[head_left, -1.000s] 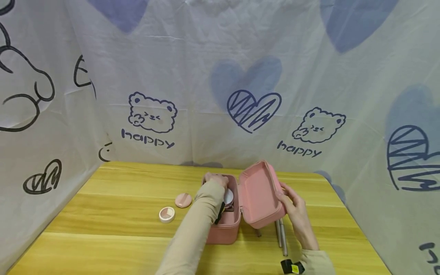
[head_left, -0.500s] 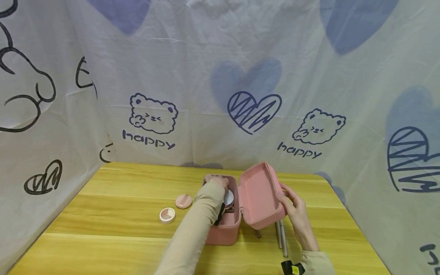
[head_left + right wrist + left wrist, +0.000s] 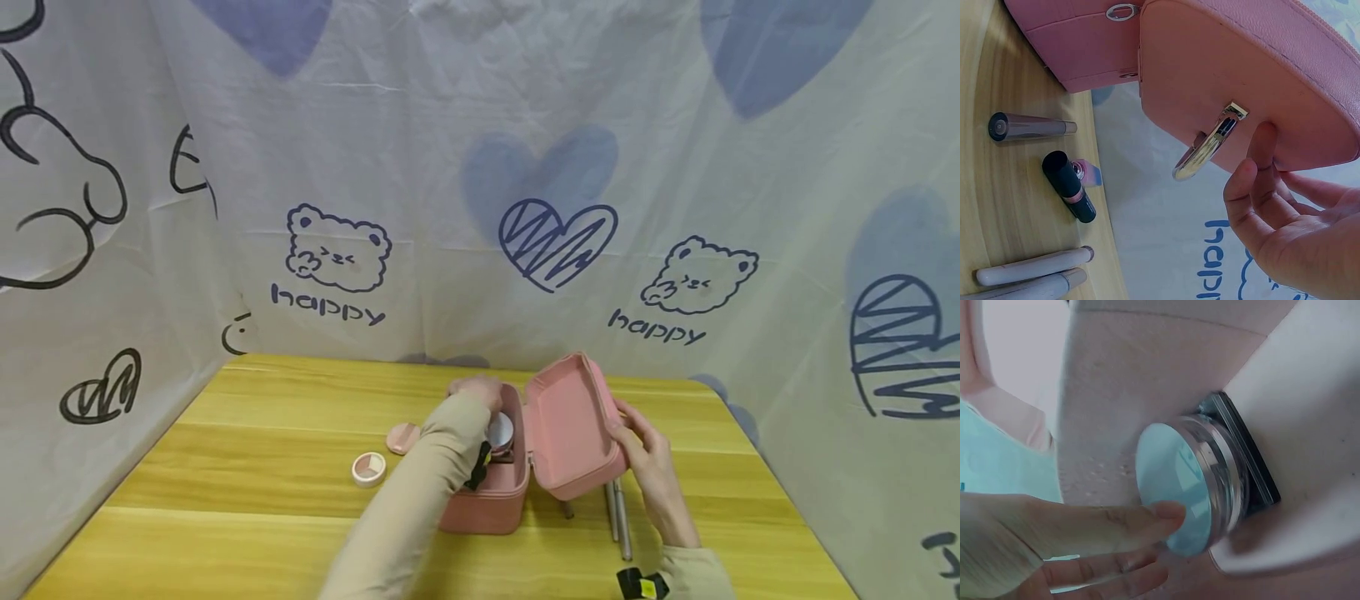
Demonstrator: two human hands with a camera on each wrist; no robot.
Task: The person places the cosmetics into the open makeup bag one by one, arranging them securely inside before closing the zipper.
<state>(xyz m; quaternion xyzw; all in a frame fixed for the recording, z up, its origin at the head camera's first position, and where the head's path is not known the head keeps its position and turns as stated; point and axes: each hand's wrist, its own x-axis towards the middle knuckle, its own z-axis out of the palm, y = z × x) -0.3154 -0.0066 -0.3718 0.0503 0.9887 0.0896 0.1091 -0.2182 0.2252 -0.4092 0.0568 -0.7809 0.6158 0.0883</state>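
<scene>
Left hand (image 3: 477, 392) beside round container (image 3: 1169, 472) (inside case (image 3: 486, 513)); right hand (image 3: 652, 457) grips lid (image 3: 572, 429).

On your table (image 3: 247, 450), the case (image 3: 483, 512) stands with its lid (image 3: 573, 425) to the right, a round container (image 3: 501, 431) inside; palette (image 3: 369, 469) and puff (image 3: 402, 438) lie left, two tubes (image 3: 625, 525) right.

We find passage over the table (image 3: 225, 467) left of the palette (image 3: 369, 470); rightward from the case (image 3: 487, 512), the raised lid (image 3: 573, 425) blocks us.
</scene>
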